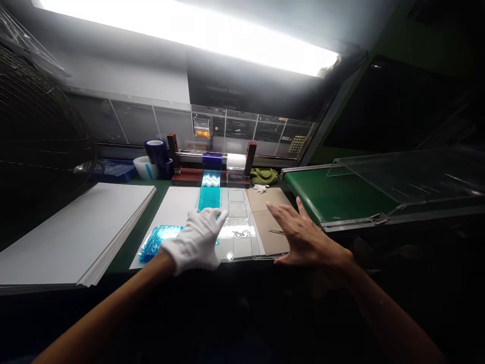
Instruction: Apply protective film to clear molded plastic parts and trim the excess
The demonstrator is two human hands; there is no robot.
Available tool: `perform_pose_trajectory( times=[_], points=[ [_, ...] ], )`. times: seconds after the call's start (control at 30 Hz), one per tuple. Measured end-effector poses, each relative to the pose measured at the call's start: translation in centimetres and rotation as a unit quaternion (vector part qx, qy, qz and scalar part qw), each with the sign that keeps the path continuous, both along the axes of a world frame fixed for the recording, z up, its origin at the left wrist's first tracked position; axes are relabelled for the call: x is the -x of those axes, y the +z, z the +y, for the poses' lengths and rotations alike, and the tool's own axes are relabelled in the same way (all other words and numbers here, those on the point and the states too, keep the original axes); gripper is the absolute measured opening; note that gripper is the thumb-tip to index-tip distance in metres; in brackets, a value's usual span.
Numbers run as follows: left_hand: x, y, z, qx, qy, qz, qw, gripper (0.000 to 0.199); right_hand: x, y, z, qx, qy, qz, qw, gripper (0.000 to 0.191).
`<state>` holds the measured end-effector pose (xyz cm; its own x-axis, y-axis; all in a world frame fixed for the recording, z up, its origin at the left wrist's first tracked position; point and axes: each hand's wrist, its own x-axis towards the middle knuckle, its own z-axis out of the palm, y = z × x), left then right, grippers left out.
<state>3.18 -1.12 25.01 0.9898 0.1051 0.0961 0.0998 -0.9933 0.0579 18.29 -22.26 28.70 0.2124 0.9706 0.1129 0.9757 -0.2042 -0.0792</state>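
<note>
My left hand [197, 240], in a white glove, is over the white sheet at the lower end of a blue transparent film strip [210, 194]. Its thumb and fingers are apart, and nothing shows between them; it hides part of the strip. The strip runs down from a dark blue roll [212, 161] on a stand. Bare and open, my right hand [303, 235] hovers by the brown cardboard [265, 220], near thin metal tweezers [276, 231]. Between my hands lies a clear plate [238, 247] with drawn rectangles. A pile of blue film pieces [157, 243] sits left of the glove.
A stack of white sheets [87, 227] fills the left side. Behind stand blue tape rolls [156, 151], a blue tray [113, 170] and a clear film roll [237, 162]. A green conveyor belt [341, 194] with a clear cover [417, 174] is at right. A lamp [189, 33] hangs overhead.
</note>
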Motion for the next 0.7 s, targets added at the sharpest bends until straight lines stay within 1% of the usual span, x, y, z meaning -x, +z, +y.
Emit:
perform_pose_trajectory(
  times=[0.03,0.07,0.1,0.13,0.17,0.2,0.23,0.27,0.33,0.37,0.4,0.47,0.5,0.53,0.57,0.6,0.63,0.67,0.7],
  points=[
    [0.3,-1.1,0.0,0.103,-0.019,-0.024,0.994,0.102,-0.7,-1.0,-0.7,-0.003,0.0,0.065,0.998,0.123],
    [0.6,-2.3,-0.1,0.225,-0.043,-0.055,0.972,0.103,-1.3,-2.2,-1.3,-0.001,0.001,0.134,0.991,0.122],
    [0.8,-3.6,-0.2,0.344,-0.065,-0.065,0.935,0.102,-1.7,-3.3,-1.8,0.004,0.001,0.197,0.98,0.124],
    [0.9,-4.7,-0.4,0.421,-0.064,-0.092,0.9,0.102,-2.0,-4.2,-2.2,0.011,-0.001,0.244,0.97,0.125],
    [0.8,-5.5,-0.6,0.463,-0.068,-0.108,0.877,0.102,-2.2,-4.9,-2.5,0.018,-0.009,0.27,0.963,0.127],
    [0.6,-5.9,-0.7,0.472,-0.069,-0.115,0.871,0.102,-2.2,-5.3,-2.8,0.019,-0.02,0.271,0.962,0.128],
    [0.5,-5.8,-0.6,0.451,-0.068,-0.113,0.883,0.102,-2.1,-5.3,-3.0,0.014,-0.033,0.253,0.967,0.128],
    [0.3,-5.4,-0.5,0.412,-0.069,-0.092,0.904,0.102,-2.0,-5.0,-3.2,0.006,-0.04,0.227,0.973,0.128],
    [0.4,-3.5,0.2,0.327,-0.069,-0.016,0.942,0.101,-2.0,-3.7,-3.7,-0.005,-0.036,0.19,0.981,0.126],
    [0.7,-2.3,0.7,0.311,-0.074,0.022,0.947,0.102,-2.1,-3.0,-4.0,-0.004,-0.029,0.19,0.981,0.125],
    [1.0,-1.3,1.0,0.31,-0.086,0.048,0.946,0.102,-2.3,-2.4,-4.4,0.001,-0.018,0.205,0.979,0.124],
    [1.5,0.0,1.4,0.337,-0.127,0.081,0.929,0.104,-2.8,-1.7,-5.2,0.016,0.01,0.263,0.965,0.123],
    [1.6,0.2,1.3,0.348,-0.145,0.087,0.922,0.105,-3.1,-1.7,-5.5,0.021,0.021,0.292,0.956,0.123],
    [1.5,0.1,1.0,0.348,-0.153,0.086,0.921,0.107,-3.4,-1.9,-5.8,0.023,0.024,0.314,0.949,0.123],
    [1.2,-0.3,0.5,0.335,-0.145,0.077,0.928,0.107,-3.7,-2.2,-5.9,0.024,0.015,0.324,0.946,0.123],
    [0.6,-0.8,-0.1,0.306,-0.118,0.056,0.943,0.107,-3.9,-2.6,-6.0,0.024,-0.005,0.319,0.947,0.124],
    [-0.2,-1.5,-0.9,0.264,-0.073,0.024,0.962,0.105,-4.0,-3.1,-5.9,0.021,-0.038,0.3,0.953,0.125],
    [-1.2,-2.2,-1.7,0.216,-0.017,-0.014,0.976,0.103,-4.1,-3.8,-5.8,0.011,-0.079,0.27,0.959,0.126],
    [-2.2,-2.8,-2.4,0.171,0.045,-0.047,0.983,0.1,-4.1,-4.7,-5.7,-0.004,-0.125,0.237,0.963,0.126]
  ],
)
